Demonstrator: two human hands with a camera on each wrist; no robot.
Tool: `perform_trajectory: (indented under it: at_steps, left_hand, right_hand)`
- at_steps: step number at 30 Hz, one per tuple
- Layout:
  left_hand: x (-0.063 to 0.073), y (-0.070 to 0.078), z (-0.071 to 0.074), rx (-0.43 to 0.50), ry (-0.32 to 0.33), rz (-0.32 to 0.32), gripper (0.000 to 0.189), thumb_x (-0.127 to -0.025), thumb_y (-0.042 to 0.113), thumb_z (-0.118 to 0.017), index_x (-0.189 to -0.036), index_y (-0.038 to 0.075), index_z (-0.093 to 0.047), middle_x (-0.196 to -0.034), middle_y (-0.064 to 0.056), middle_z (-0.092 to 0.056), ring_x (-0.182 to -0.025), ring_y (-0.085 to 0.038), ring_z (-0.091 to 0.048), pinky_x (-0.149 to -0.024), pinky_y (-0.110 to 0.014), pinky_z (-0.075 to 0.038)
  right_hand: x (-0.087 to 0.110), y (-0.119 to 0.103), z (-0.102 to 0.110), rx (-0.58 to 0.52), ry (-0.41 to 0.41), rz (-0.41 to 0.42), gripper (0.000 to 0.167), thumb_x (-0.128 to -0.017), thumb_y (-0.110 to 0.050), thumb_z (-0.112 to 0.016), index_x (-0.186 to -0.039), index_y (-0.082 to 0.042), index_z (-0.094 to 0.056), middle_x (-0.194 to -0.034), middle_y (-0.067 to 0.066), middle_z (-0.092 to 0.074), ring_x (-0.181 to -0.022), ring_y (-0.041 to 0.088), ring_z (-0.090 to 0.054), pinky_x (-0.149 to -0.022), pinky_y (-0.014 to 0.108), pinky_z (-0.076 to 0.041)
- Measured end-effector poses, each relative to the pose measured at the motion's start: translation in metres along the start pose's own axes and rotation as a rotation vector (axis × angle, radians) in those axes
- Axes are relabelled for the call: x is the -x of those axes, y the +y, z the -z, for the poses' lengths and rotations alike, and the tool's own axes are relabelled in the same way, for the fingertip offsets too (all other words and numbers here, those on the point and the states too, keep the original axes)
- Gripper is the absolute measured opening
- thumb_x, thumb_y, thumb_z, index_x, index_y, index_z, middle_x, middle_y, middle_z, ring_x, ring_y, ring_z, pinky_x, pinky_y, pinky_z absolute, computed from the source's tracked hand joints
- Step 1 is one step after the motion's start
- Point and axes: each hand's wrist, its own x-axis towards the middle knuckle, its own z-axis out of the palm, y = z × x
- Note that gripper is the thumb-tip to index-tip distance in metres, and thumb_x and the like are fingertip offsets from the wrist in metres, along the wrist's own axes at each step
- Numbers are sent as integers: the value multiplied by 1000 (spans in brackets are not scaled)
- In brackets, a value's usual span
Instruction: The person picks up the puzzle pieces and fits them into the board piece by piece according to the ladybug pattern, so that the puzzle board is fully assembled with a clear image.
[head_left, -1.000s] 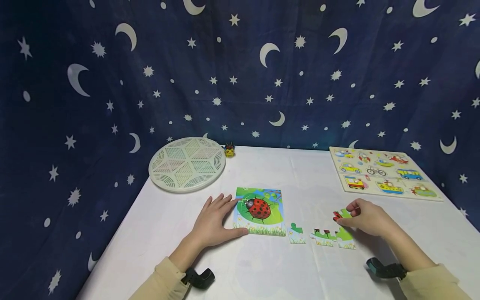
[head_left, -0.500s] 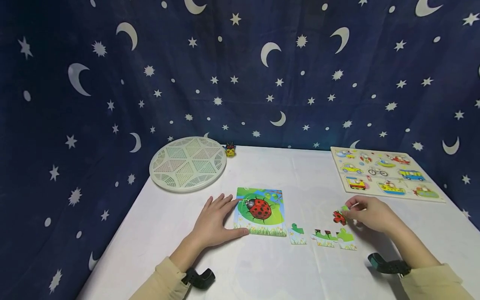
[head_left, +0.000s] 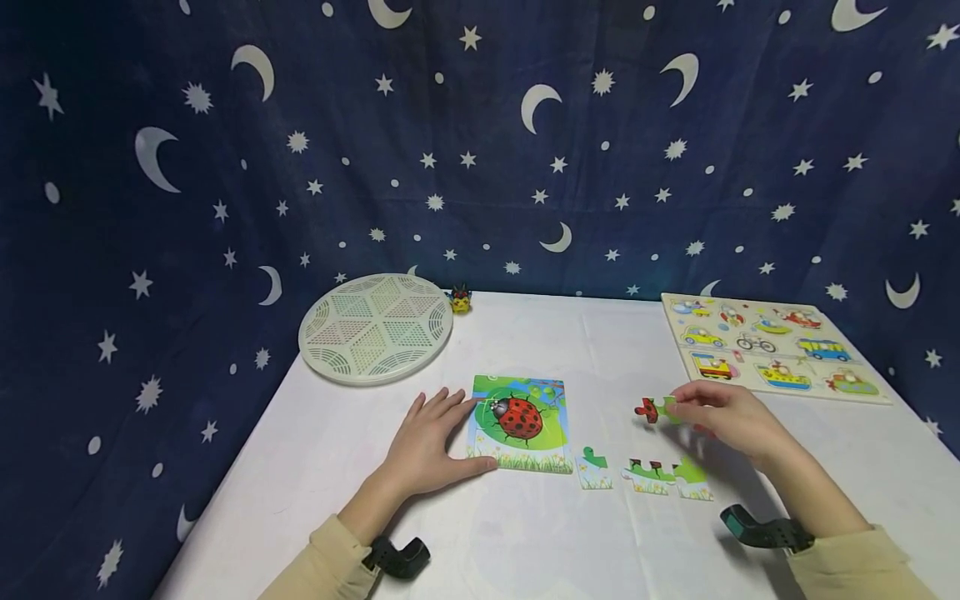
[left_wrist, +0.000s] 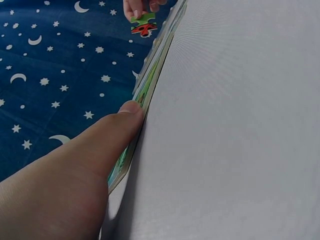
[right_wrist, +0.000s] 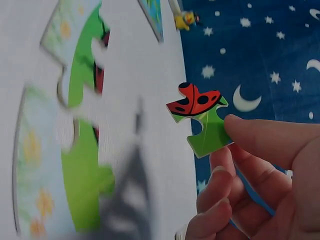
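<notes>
My left hand (head_left: pixel 429 446) lies spread at the left side of a square ladybug picture board (head_left: pixel 519 419), its thumb (left_wrist: pixel 107 132) along the lower edge. Raised over the table, my right hand (head_left: pixel 731 419) pinches a puzzle piece (right_wrist: pixel 212 134) between thumb and fingers. That piece is green with a red, black-spotted part pointing away from the hand. Below it on the table lie a bottom-edge piece (head_left: pixel 649 477) and a green corner piece (head_left: pixel 692 481), side by side. Another corner piece (head_left: pixel 595 473) sits just right of the board's lower corner.
A round pale-green perforated board (head_left: pixel 375 329) stands at the back left, with a small yellow and red toy (head_left: pixel 460 300) beside it. A wooden vehicle puzzle board (head_left: pixel 772 346) lies at the back right. A dark star-and-moon curtain (head_left: pixel 480 150) rises behind the table.
My right hand has lifted the red and green piece from behind the green corner piece, turned it and carried it up and leftward. The left hand has stayed put.
</notes>
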Motion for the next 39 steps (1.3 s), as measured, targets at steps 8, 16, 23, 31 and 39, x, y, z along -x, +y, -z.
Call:
perform_trajectory:
  at_steps: [8,16,23,31,39]
  left_hand:
    - [0,1,1,5,-4,1,99,-76,82,-66,-153,21,-51,-158,-6,-45,-150,-29,-31,-124,-51,-11]
    - [0,1,1,12,-4,3,99,-76,81,-66,-153,21,-51,-158,-6,-44,-151,-29,-31,-124,-51,-11]
    - [0,0,0,7,-7,6,99,-76,82,-66,-153,22,-51,-159,-5,-44,-151,-28,-30,-125,-50,-10]
    - [0,0,0,3,1,4,99,-76,83,-65,-153,21,-52,-158,-5,-45,-150,-28,-31,-124,-51,-11]
    - [0,2,1,6,0,5,98,-76,81,-66,-153,21,-52,-158,-5,-45,-150,-28,-31,-124,-51,-11]
  right_hand:
    - [-1,-22,-24,-57,-12,21,42,-94,-40,-76,-119,-7,-70,-100,4,-70,-85,25,-60,-68,35,-50]
    - [-9,-41,-47,-46,6,55,34,-94,-34,-75,-115,-7,-70,-95,6,-69,-78,26,-62,-67,35,-51]
    - [-13,-52,-67,-2,-9,110,25,-95,-25,-73,-109,-5,-70,-89,7,-66,-74,25,-61,-63,32,-49]
    - [-18,-59,-85,-10,-51,113,21,-96,-23,-72,-105,-5,-70,-86,7,-64,-73,23,-59,-63,33,-50]
    - [-21,-66,-101,-21,-81,127,18,-95,-20,-72,-102,-4,-69,-82,6,-64,-69,22,-60,-58,33,-47]
